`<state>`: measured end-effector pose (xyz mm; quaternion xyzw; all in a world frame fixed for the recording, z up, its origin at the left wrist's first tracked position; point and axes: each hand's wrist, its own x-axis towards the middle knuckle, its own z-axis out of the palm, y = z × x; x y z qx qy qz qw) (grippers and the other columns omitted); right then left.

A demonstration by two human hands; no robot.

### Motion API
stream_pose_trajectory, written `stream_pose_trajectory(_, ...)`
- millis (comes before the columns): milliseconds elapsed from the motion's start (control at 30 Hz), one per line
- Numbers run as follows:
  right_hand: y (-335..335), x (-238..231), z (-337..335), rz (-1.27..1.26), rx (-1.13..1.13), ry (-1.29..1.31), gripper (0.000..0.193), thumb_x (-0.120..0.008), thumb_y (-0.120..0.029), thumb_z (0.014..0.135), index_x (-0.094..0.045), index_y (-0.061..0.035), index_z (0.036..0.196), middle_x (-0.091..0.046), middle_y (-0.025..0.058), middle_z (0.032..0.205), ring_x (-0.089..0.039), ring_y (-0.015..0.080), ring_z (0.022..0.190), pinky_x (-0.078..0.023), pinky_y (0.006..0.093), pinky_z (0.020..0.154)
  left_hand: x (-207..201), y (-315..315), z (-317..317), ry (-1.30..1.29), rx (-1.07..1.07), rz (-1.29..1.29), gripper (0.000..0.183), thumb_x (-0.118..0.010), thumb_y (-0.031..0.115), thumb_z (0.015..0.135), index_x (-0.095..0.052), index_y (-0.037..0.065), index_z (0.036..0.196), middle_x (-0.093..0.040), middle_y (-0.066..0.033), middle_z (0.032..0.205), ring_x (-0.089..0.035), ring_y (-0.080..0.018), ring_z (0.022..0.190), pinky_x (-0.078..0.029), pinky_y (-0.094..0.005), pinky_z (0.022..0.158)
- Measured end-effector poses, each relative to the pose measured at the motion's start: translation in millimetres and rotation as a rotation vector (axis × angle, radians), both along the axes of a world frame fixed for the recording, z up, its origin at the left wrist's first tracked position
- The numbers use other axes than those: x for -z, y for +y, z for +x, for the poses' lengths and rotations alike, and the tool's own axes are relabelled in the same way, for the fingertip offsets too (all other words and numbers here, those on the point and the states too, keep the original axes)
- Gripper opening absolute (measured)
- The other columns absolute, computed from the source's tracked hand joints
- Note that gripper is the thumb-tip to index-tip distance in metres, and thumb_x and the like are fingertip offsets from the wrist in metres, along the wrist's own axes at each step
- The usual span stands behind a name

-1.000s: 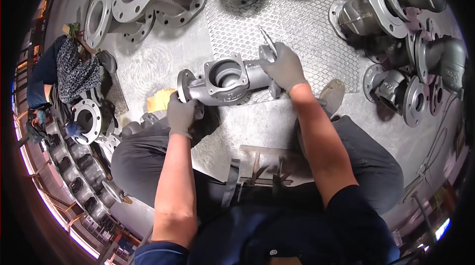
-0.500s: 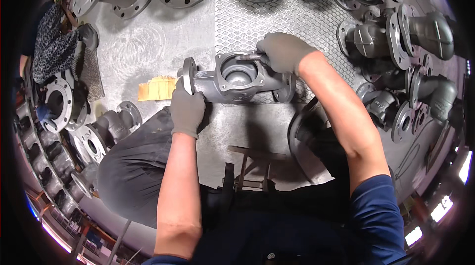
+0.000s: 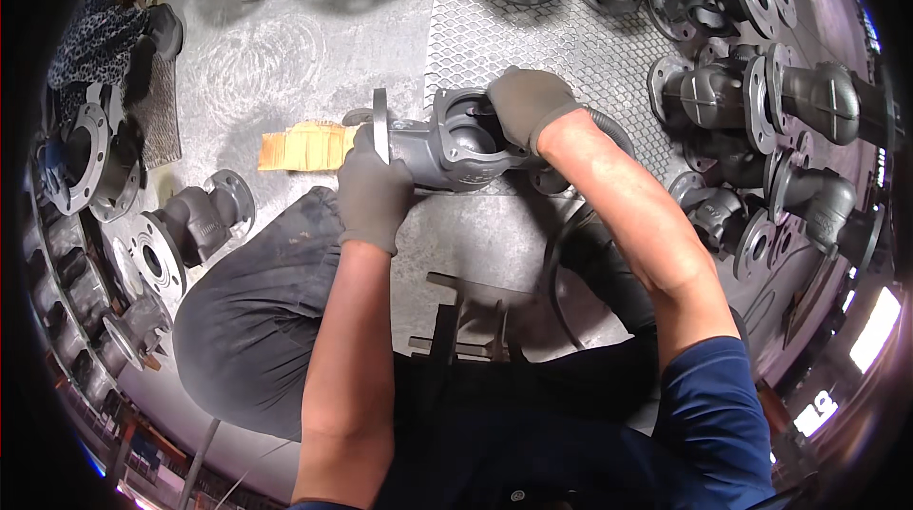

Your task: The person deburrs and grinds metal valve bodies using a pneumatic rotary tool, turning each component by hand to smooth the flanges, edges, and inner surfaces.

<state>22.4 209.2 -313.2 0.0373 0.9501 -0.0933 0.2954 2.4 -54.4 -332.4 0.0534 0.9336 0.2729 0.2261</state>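
Floor of grey metal fills the view, smooth on the left and turning to diamond mesh plate on the right. Grey flanged castings ring it: a dense cluster along the right edge, more across the top, and a further row down the left, leaving only the middle strip free around the person's knees. One valve body sits in that middle strip, across the seam between smooth plate and mesh, with its round flange to the left and its open top facing up. A tan, ribbed pad, rectangular and flat, lies on the floor just left of the flange; it carries no marking that can be read.

Both gloved arms reach forward from the lower edge. The left hand is clamped around the body's neck just behind the flange, with its fingers curled under. The right hand rests on the far rim of the open top, fingers bent over the edge; how tightly it grips cannot be told. A dark hose curves beneath the right forearm. A dark metal stool frame stands between the knees.
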Motion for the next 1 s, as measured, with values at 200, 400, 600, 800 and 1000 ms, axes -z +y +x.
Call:
stream_pose_trajectory(200,-0.8,-4.9,2.5,-0.020,0.039,-0.052,0.027,-0.068,-0.010,0.097,-0.083,-0.0031,0.118,-0.078,0.0261,0.125,-0.078,0.0437,0.115,-0.064,0.0513,0.099,4.9,-3.2,2.2,0.067,0.035,0.105,0.054,-0.063,0.010,0.088,-0.062,-0.006,0.140,-0.077,-0.0344,0.102,-0.075,-0.0554,0.096,-0.061,-0.0607,0.087)
stream_pose_trajectory(400,-3.5,-3.5,4.2,0.006,0.060,-0.062,0.027,-0.067,-0.011,0.098,-0.082,-0.0038,0.119,-0.077,0.0262,0.128,-0.078,0.0443,0.114,-0.063,0.0517,0.101,7.2,-1.9,3.1,0.072,0.007,0.125,0.051,-0.064,0.010,0.088,-0.062,-0.007,0.135,-0.076,-0.0354,0.100,-0.075,-0.0555,0.095,-0.061,-0.0606,0.087)
stream_pose_trajectory(600,-4.2,-7.3,5.5,-0.025,0.071,-0.023,0.028,-0.067,-0.012,0.100,-0.083,-0.0034,0.121,-0.077,0.0266,0.127,-0.079,0.0439,0.115,-0.064,0.0515,0.099,7.5,-5.9,3.2,0.142,0.111,0.085,0.050,-0.064,0.012,0.087,-0.063,-0.007,0.132,-0.076,-0.0358,0.100,-0.075,-0.0559,0.094,-0.061,-0.0607,0.086)
stream_pose_trajectory(800,-7.7,-6.9,4.1,-0.002,0.048,-0.037,0.028,-0.067,-0.012,0.101,-0.082,-0.0002,0.122,-0.078,0.0268,0.127,-0.079,0.0438,0.115,-0.065,0.0511,0.099,3.6,-2.6,0.8,0.061,0.023,0.129,0.047,-0.064,0.011,0.086,-0.064,-0.007,0.130,-0.076,-0.0351,0.098,-0.074,-0.0566,0.095,-0.060,-0.0621,0.087)
stream_pose_trajectory(1000,-12.3,-7.4,2.4,0.032,0.030,-0.044,0.028,-0.067,-0.012,0.102,-0.081,0.0014,0.122,-0.076,0.0273,0.130,-0.079,0.0435,0.117,-0.065,0.0502,0.099,-0.2,0.6,1.9,0.065,0.015,0.076,0.046,-0.063,0.011,0.086,-0.064,-0.006,0.129,-0.076,-0.0346,0.096,-0.074,-0.0567,0.094,-0.060,-0.0625,0.087)
